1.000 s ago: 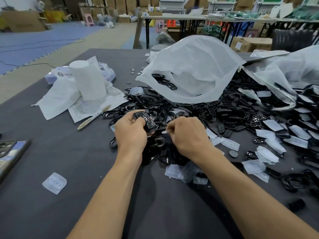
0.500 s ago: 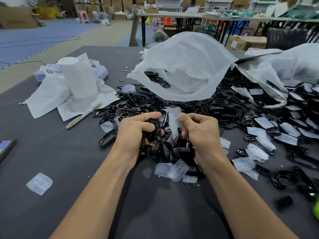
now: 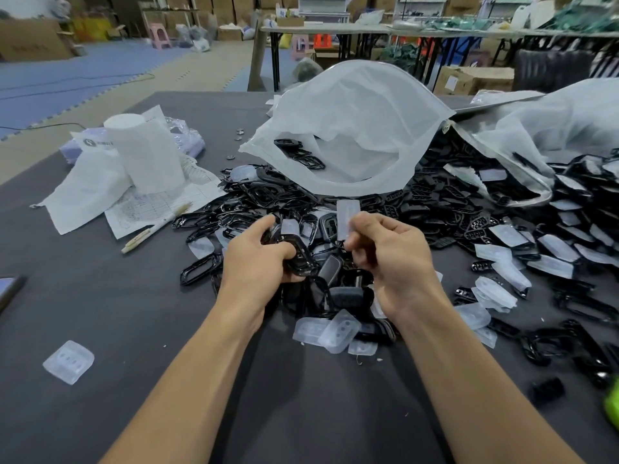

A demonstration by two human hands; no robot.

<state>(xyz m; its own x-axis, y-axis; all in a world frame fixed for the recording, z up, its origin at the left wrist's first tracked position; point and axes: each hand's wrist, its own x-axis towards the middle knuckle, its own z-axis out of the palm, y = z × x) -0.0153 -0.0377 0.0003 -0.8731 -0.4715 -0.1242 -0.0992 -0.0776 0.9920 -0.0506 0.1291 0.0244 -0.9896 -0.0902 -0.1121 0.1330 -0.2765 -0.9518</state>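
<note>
Left hand (image 3: 258,259) curls around a glossy black oval fob shell (image 3: 299,261), held just above the dark table (image 3: 100,296). My right hand (image 3: 392,259) pinches a soft, translucent rectangular button pad (image 3: 348,216) upright beside it. I cannot make out the shell's underside, and the black pile (image 3: 435,222) behind blurs together.

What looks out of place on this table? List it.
One clear button pad lies alone at the near left, apart from the heap of black shells spread before the white bag.
</note>
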